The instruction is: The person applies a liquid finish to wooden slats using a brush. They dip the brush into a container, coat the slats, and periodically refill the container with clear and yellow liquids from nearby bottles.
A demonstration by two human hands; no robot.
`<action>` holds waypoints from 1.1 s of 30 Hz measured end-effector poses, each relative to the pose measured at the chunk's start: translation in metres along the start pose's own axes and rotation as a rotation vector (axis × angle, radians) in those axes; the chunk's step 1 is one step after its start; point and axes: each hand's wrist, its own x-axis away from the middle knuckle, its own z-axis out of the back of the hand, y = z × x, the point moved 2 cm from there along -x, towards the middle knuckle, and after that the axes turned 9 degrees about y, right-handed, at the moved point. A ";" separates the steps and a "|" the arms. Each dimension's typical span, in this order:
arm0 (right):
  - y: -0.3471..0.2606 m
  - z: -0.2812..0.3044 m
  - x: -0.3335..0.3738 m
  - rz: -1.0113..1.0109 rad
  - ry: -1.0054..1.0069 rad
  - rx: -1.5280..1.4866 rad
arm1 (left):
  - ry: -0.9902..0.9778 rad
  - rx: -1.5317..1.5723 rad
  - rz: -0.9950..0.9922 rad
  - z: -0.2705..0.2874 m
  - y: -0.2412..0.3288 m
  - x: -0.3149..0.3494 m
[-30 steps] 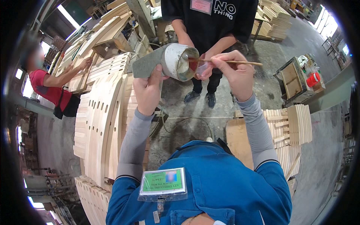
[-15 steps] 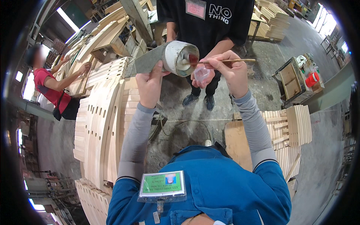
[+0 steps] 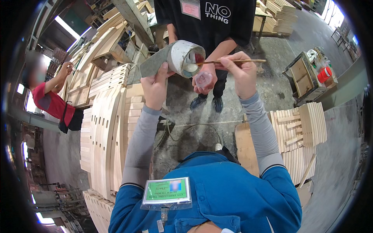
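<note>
My left hand (image 3: 156, 87) is closed on a flat grey board-like piece (image 3: 155, 62) joined to a round white container (image 3: 179, 54). The container is tilted, its mouth turned toward me and to the right. White material and a dark red patch show inside. Between the thumb and fingers of my right hand (image 3: 241, 75) is a thin wooden stick (image 3: 211, 62), lying nearly level, its left end at the container's mouth. Just below that mouth, a co-worker's hand (image 3: 210, 86) holds a small clear plastic cup (image 3: 203, 79).
The co-worker in a black shirt (image 3: 206, 29) stands opposite me. Stacked pale wooden parts (image 3: 105, 136) rise at left, with more stacks (image 3: 312, 124) at right. A crate-like stand (image 3: 305, 81) bears a red container (image 3: 324, 74). Another person in red (image 3: 52, 97) works at far left.
The clear cup has shifted left and slightly down, away from my right fingers. My fingers sit slightly farther right, and the stick's left end shows at the container's mouth. The person in red has raised their hands.
</note>
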 end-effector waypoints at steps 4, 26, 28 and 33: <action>0.006 0.009 -0.006 0.080 0.080 -0.068 | -0.019 -0.022 -0.028 -0.009 -0.001 0.002; 0.055 0.055 0.018 -0.073 0.257 -0.228 | 0.001 -0.439 -0.170 -0.030 -0.028 0.024; 0.057 0.058 0.019 -0.107 0.252 -0.246 | -0.009 -0.495 -0.187 -0.035 -0.026 0.026; 0.053 0.064 0.021 -0.107 0.314 -0.346 | -0.025 -0.465 -0.220 -0.037 -0.028 0.027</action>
